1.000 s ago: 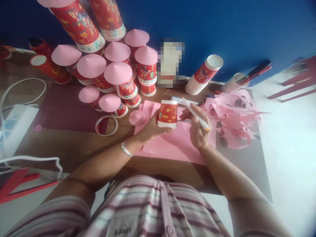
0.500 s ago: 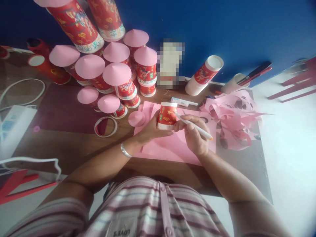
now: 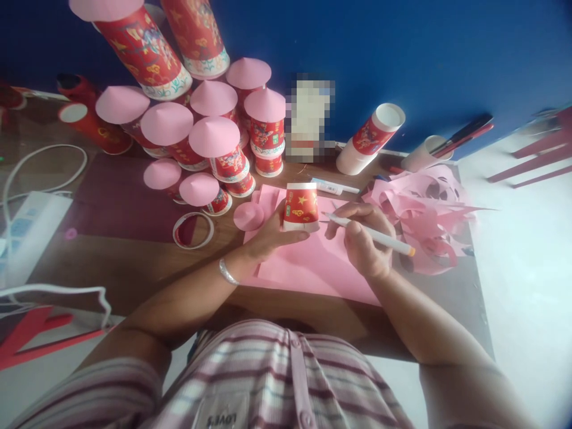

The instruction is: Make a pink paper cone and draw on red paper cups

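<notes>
The held paper cup (image 3: pixel 301 208) and plastic marker (image 3: pixel 382 238) look smooth, the pink sheets (image 3: pixel 319 268) and cones (image 3: pixel 214 137) matt paper, the tabletop (image 3: pixel 129 274) wood-grained, the bangle (image 3: pixel 227 272) shiny metal, and the striped shirt (image 3: pixel 263 369) finely ribbed cloth.

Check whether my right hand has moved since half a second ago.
Yes. Your right hand has shifted rightward, closer to the pink paper scraps, which lie in place.
</notes>
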`<state>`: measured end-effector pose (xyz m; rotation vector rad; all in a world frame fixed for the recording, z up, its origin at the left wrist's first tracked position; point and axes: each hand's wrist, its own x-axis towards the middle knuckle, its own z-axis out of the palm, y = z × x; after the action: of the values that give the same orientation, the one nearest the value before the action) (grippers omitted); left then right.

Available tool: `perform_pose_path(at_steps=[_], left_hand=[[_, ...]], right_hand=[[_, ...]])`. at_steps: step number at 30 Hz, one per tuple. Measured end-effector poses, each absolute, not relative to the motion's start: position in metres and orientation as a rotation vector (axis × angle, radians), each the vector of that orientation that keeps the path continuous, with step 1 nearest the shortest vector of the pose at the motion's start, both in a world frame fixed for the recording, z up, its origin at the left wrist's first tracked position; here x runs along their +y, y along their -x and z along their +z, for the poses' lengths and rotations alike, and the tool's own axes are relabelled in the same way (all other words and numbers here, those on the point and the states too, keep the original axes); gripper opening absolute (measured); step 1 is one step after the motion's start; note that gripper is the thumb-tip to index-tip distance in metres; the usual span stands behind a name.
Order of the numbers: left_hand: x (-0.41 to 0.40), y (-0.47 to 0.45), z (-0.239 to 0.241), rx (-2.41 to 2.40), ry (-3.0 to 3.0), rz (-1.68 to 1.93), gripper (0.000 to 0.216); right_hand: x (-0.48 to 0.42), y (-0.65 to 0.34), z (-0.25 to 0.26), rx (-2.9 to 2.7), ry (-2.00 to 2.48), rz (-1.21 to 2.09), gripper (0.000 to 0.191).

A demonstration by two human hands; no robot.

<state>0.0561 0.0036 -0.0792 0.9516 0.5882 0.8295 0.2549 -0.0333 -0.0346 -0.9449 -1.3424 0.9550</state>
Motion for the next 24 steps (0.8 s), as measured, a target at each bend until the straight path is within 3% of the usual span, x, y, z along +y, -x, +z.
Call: perform_pose_path(at_steps=[6,12,24], left_hand=[[0.004,-0.057,-0.078,0.602,-0.967,0.843,0.049],[0.005,-0.057,-0.080,0.651,-0.959,0.851,0.066],[0.006,-0.055,-0.077,0.576,-0.878,0.820,0.066]], right_hand=[[-0.034,-0.252,-0.042,-1.524,0.963,0.788,0.008],[-0.041,-0.249,-0.040,-1.767,1.012,0.504,0.015],[-0.039,-0.252,-0.043,-1.654,1.094,0.546,0.007]])
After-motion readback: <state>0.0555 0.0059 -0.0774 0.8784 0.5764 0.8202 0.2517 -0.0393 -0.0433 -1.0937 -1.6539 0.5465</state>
